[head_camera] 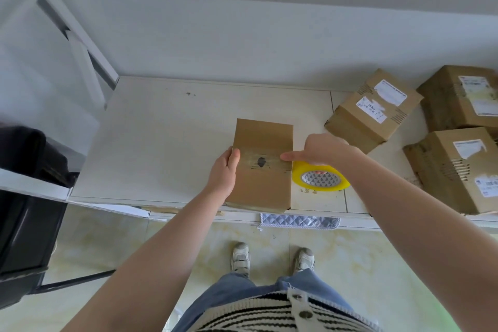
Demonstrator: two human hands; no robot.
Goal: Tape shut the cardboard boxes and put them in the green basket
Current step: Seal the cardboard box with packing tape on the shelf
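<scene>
A flat brown cardboard box (262,167) lies on the white table near its front edge. A strip of clear tape crosses its middle over a dark mark. My left hand (225,172) grips the box's left edge, thumb on top. My right hand (322,151) holds a yellow tape roll (320,176) at the box's right side, and its thumb presses on the taped strip. Three more cardboard boxes with white labels sit at the right: one (373,110), one behind (462,97), one nearer (458,170). No green basket is in view.
The white table (167,143) stands against a white wall. A black bin or case (27,224) stands at the left, under a white frame (80,43). A quilted silver pad (299,221) hangs under the table's front edge. My feet stand on pale tile.
</scene>
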